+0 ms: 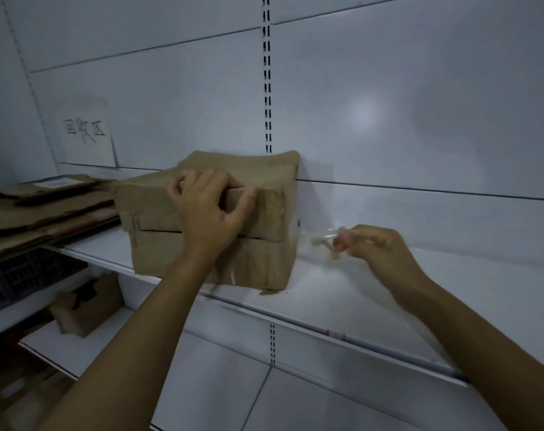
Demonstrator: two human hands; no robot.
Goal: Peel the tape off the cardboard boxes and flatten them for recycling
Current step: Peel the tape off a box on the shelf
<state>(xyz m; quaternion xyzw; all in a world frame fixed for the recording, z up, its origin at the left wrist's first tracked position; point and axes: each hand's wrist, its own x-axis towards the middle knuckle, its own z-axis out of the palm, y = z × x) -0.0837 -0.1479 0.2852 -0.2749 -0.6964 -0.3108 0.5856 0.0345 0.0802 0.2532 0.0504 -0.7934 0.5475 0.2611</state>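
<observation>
- Cardboard box is being worked on the shelf, standing upright against the back panel; not yet flattened.
- Box is being steadied by the left hand: fingers curled over the top front edge, thumb on the front face, gripping the cardboard.
- Clear tape is being pulled off the box's right side by the right hand; it is being pinched at the fingertips, other fingers curled. That hand is motion-blurred, so the exact pinch cannot be made out.
- Whether the strip is attached to the box or already free: cannot tell.
- Box surface is looking torn and wrinkled; a pale strip low on the front may be leftover tape. Judged: peeling is under way, not finished.
- Flattened cardboard is being stacked at the left of the same shelf, so part of the job is judged done.
- Small box on the lower shelf is looking unflattened; probably left to do.
- Writing: paper sign on the back panel, handwritten, reading roughly "回收区" (recycling area).
- Label on the flattened stack: too blurred to read.
- No brands are being seen on the box.
</observation>
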